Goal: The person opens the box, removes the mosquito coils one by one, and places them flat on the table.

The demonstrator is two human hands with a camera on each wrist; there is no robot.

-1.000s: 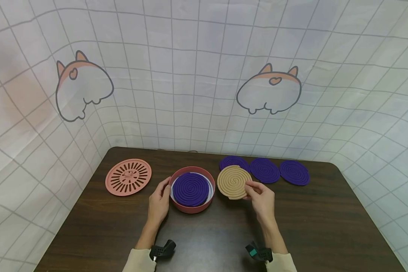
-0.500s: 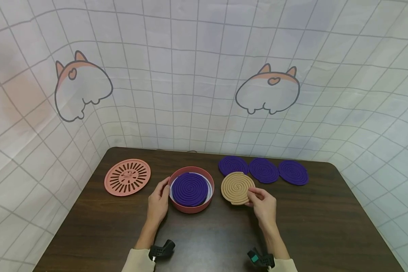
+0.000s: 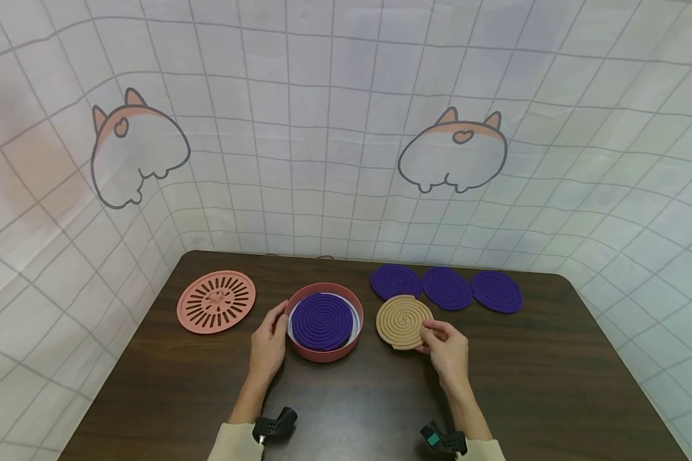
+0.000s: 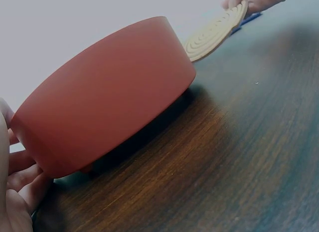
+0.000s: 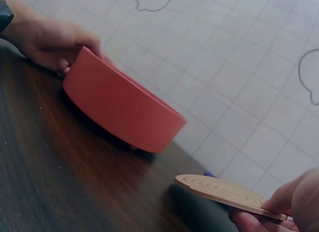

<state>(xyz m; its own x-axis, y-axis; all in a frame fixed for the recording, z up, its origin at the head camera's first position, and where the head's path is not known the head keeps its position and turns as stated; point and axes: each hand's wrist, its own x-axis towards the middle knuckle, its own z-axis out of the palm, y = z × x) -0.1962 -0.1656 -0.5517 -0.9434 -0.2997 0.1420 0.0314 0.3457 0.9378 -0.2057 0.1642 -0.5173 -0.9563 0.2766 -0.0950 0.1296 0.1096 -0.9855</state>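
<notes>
My left hand (image 3: 268, 346) grips the left side of a round red tin (image 3: 323, 356), its fingers on the outer wall. A purple mosquito coil (image 3: 323, 321) lies inside on something white. My right hand (image 3: 448, 351) pinches the right edge of a tan mosquito coil (image 3: 402, 321) between thumb and fingers. In the right wrist view the tan coil (image 5: 222, 190) is held nearly flat, raised above the table. The left wrist view shows the tin's wall (image 4: 109, 92), with the left fingers (image 4: 27, 179) at its left end.
Behind the tan coil lie three purple coils (image 3: 446, 288) in a row at the table's back edge. A pink slotted lid (image 3: 216, 302) lies at the left. The dark wooden table (image 3: 346, 410) backs onto a white gridded curtain (image 3: 300, 160).
My right hand has moved the tan coil slightly right and toward me, uncovering more of the nearest purple coil behind. The left hand and the tin have stayed put.
</notes>
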